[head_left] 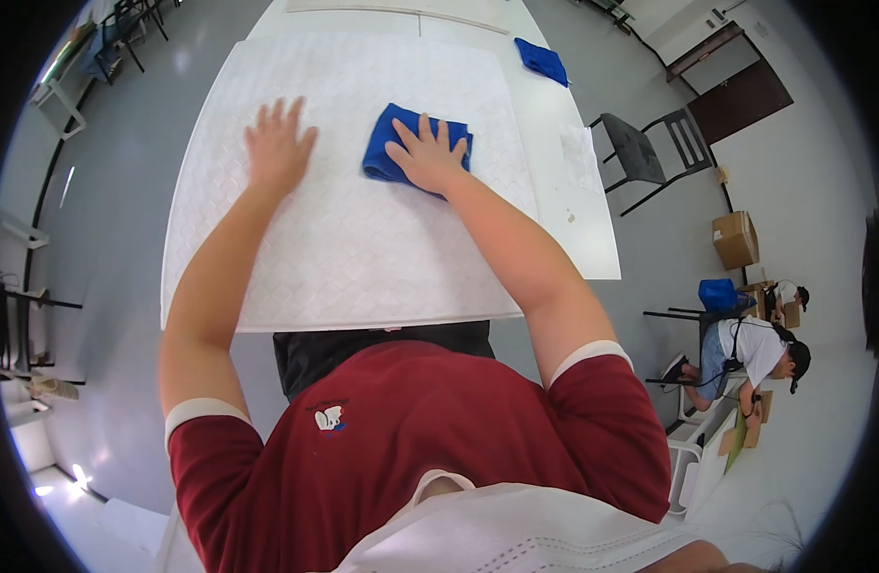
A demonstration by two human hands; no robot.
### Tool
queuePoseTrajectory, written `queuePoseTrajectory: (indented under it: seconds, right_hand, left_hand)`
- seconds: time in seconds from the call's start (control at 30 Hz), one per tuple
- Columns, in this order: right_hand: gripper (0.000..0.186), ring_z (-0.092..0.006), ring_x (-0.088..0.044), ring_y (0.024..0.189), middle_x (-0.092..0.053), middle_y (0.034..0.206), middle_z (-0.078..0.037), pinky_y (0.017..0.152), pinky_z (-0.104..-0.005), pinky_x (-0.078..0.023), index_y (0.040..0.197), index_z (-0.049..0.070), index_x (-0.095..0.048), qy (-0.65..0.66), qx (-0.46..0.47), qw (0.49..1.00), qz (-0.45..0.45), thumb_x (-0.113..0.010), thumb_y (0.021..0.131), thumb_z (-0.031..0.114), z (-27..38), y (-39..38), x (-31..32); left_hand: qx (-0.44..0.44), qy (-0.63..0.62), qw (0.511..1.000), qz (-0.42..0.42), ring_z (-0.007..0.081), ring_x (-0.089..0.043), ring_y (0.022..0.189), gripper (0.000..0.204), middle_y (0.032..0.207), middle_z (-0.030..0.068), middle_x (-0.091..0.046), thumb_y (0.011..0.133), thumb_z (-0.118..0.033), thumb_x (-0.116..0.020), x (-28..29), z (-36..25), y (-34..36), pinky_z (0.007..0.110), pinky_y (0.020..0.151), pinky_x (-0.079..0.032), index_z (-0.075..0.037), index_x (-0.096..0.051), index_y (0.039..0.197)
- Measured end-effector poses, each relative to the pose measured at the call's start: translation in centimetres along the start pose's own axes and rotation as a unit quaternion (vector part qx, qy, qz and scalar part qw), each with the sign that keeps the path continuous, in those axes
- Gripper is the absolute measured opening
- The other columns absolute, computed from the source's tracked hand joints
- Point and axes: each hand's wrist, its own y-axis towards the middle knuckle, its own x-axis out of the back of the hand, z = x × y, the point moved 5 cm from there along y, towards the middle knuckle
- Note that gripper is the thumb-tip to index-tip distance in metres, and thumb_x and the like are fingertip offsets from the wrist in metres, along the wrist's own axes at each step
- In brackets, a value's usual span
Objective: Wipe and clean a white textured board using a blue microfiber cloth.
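A white textured panel [363, 258] lies flat on the white table [578, 234] in front of me. On its right half rests a folded blue cloth [386, 153]. My right hand [430, 158] presses down on that cloth, palm down and fingers spread. Off to the left, my left hand [279, 148] is stretched out over the bare panel with its fingers apart, holding nothing; whether its palm touches the surface I cannot tell.
Another folded blue cloth [541, 61] lies at the table's far right edge. Beyond that side stand a black chair [640, 153] and a cardboard box [735, 240]. Farther right, a seated person in a white shirt [757, 346] bends over another table.
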Motion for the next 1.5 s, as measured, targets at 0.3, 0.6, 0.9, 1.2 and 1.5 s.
queuePoseTrajectory:
  seconds: [0.3,0.6,0.9,1.2,1.5]
  right_hand:
    - [0.059,-0.0273,-0.031,0.133,-0.034,0.142,-0.018,0.11,-0.0333,-0.02,0.137,-0.002,-0.034,0.352,0.135,0.885,-0.275,-0.031,0.098,0.042,-9.7,-2.3,4.5]
    - [0.043,-0.0367,-0.045,0.119,-0.05,0.126,-0.023,0.1,-0.0435,-0.034,0.128,-0.002,-0.045,0.052,-0.16,0.897,-0.409,-0.041,0.096,0.026,-33.5,-18.5,4.1]
    - [0.05,-0.0379,-0.046,0.117,-0.051,0.126,-0.021,0.101,-0.0445,-0.033,0.128,0.001,-0.046,-0.062,-0.246,0.899,-0.356,-0.039,0.094,0.038,-32.0,-19.6,1.9]
    - [0.053,-0.0338,-0.047,0.119,-0.05,0.129,-0.018,0.098,-0.0429,-0.037,0.13,0.004,-0.045,0.0,-0.311,0.891,-0.331,-0.036,0.094,0.043,-31.4,-19.7,1.8]
    - [0.054,-0.0332,-0.047,0.12,-0.05,0.13,-0.017,0.1,-0.0406,-0.036,0.128,0.003,-0.047,0.033,-0.332,0.889,-0.314,-0.035,0.095,0.044,-31.2,-19.7,1.7]
  left_hand:
    - [-0.207,0.021,0.968,0.142,0.0399,-0.023,0.134,0.057,0.144,0.0134,-0.034,0.086,-0.052,-0.049,0.6,-13.4,-2.6,0.058,0.105,-0.019,-0.027,-0.041,0.137]
    - [-0.193,0.016,0.959,0.207,0.0461,-0.01,0.136,0.068,0.15,0.0164,-0.02,0.083,-0.065,-0.042,-2.5,-13.3,-2.9,0.07,0.1,-0.008,-0.031,-0.034,0.141]
    - [-0.192,0.007,0.958,0.215,0.0443,-0.011,0.137,0.065,0.15,0.0158,-0.019,0.084,-0.063,-0.042,-2.9,-13.1,-2.6,0.069,0.101,-0.009,-0.033,-0.035,0.141]
    - [-0.177,0.025,0.952,0.246,0.0377,-0.008,0.139,0.052,0.152,0.0122,-0.014,0.094,-0.042,-0.037,-2.9,-12.7,-2.9,0.065,0.105,-0.009,-0.029,-0.028,0.144]
    - [-0.055,0.102,0.983,0.146,0.0392,-0.015,0.137,0.044,0.15,0.0129,-0.021,0.095,-0.035,-0.039,-0.5,-3.8,-0.4,0.068,0.1,-0.017,-0.029,-0.037,0.139]
